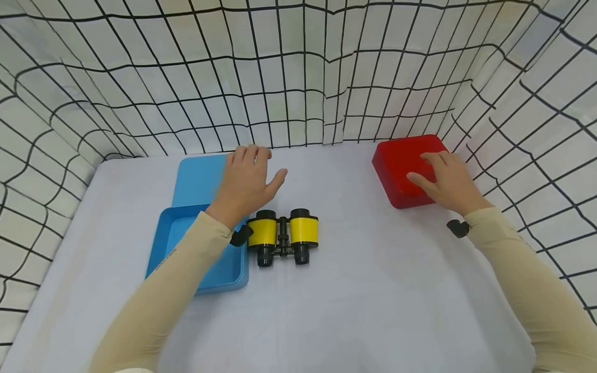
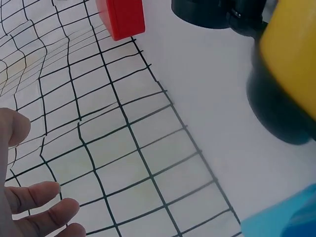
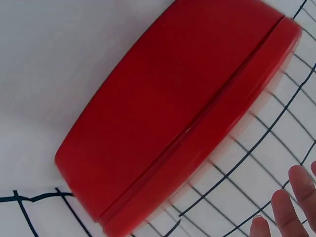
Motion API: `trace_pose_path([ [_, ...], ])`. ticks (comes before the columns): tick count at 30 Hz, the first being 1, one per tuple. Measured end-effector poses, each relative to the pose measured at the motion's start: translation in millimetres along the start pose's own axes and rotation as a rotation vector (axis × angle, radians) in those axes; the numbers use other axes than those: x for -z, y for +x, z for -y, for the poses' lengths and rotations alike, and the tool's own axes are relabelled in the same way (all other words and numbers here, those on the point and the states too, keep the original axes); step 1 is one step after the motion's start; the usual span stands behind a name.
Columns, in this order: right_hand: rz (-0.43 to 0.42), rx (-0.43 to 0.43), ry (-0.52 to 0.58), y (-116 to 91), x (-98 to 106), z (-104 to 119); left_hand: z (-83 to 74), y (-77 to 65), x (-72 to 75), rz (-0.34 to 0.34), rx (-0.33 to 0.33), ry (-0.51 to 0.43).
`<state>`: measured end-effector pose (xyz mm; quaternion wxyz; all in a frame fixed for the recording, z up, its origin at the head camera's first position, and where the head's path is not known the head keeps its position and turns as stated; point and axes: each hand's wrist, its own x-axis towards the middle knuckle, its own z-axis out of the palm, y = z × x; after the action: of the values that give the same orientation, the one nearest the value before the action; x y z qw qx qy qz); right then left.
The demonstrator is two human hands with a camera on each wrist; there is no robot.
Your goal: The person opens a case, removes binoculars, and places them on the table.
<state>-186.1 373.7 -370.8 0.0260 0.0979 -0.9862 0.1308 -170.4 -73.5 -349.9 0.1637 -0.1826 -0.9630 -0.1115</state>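
Note:
My left hand point(image 1: 246, 181), fingers extended and thumb spread, hovers over the blue box's lid and holds nothing. Below it, the open blue box point(image 1: 243, 269) has its flat blue lid point(image 1: 198, 178) lying behind it, partly hidden by my hand and sleeve. Against the box's right side rests a pair of yellow and black binoculars point(image 1: 304, 229), also close up in the left wrist view. On the right, my right hand point(image 1: 454, 181) reaches over a closed red box point(image 1: 401, 160), thumb and fingers apart. In the right wrist view its fingertips are off to one side of the red box point(image 3: 148, 98).
A white cloth with a black grid point(image 1: 289, 77) rises behind the table and along both sides. The red box stands near the back right corner, close to that grid. White cloth covers the table point(image 1: 345, 300).

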Motion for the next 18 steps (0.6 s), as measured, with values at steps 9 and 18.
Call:
trace_pose_path([
  [9, 0.014, -0.076, -0.017, 4.0, 1.3, -32.3, -23.4, 15.8, -14.9, -0.003, -0.020, -0.019],
  [18, 0.003, -0.074, -0.046, 9.4, -7.2, -55.1, -49.4, 30.5, -28.5, 0.048, -0.022, -0.053],
])
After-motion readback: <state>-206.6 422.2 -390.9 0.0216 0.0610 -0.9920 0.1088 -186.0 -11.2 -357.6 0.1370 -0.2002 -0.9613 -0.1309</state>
